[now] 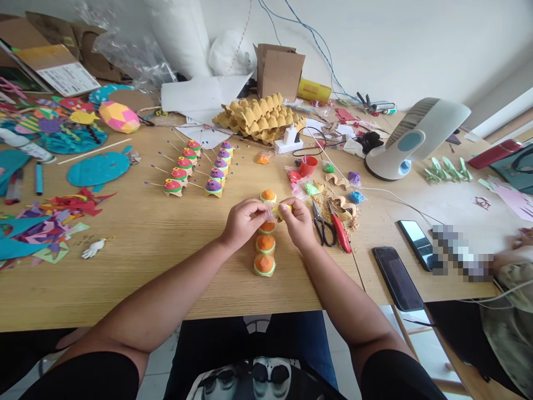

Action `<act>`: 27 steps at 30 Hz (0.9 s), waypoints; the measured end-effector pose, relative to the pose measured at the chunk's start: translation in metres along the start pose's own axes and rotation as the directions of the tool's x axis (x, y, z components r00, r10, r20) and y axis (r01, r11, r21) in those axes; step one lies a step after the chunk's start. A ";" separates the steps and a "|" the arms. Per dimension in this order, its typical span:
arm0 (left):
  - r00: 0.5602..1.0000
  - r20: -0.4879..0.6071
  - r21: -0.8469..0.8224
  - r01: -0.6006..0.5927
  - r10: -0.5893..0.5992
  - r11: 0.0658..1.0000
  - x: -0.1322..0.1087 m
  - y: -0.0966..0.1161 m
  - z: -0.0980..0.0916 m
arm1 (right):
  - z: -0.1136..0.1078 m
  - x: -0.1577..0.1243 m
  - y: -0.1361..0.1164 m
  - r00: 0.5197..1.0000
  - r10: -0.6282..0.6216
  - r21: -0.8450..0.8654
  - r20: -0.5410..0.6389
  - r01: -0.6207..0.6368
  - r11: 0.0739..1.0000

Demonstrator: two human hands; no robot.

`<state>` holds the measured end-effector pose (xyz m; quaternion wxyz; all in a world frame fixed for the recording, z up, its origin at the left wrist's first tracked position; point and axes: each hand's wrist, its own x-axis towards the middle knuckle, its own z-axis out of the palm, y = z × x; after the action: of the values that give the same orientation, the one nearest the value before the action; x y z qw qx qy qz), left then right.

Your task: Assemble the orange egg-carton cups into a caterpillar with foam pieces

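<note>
In the head view, my left hand (245, 222) pinches the edge of a small clear plastic bag (270, 212). My right hand (297, 223) closes on a yellow lump of modelling clay (283, 211) at the bag's other side. Just beneath both hands stands a row of egg-carton cups (265, 243) with orange tops and light green rims; the hands partly cover it. Right of my right hand lie black-handled scissors (325, 226) and a red utility knife (340, 228). Two finished-looking rows, red-topped (182, 163) and purple-topped cups (219, 166), stand to the left with pins sticking out.
Behind are stacked egg cartons (262, 119), a power strip (288, 141), a red cup (308, 165) and bagged clay (311, 189). A white fan (412, 139) and phones (397, 278) stand or lie at right, near another person's arm (510, 261). Paper crafts (97, 168) cover the left.
</note>
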<state>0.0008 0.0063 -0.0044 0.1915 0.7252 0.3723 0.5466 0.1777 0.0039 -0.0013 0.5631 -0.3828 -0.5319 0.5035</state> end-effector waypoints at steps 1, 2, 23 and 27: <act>1.000 0.002 0.013 -0.002 0.002 1.000 0.000 0.000 0.000 | 0.000 0.000 0.000 1.000 0.001 -0.003 -0.001 -0.001 1.000; 1.000 0.007 0.024 -0.002 0.002 1.000 0.000 0.000 0.000 | 0.000 0.000 0.000 1.000 0.002 -0.004 -0.001 -0.002 1.000; 0.985 -0.007 -0.203 0.170 -0.175 0.964 -0.003 0.002 0.007 | -0.003 0.005 0.004 0.999 0.040 0.214 -0.002 -0.039 0.976; 0.975 0.023 -0.246 0.221 -0.223 0.944 -0.002 0.001 0.007 | -0.001 0.003 0.000 0.995 0.097 0.268 0.038 -0.103 0.958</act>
<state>0.0078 0.0049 -0.0077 0.3396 0.6479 0.3812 0.5653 0.1786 0.0074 -0.0010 0.5772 -0.3227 -0.4452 0.6037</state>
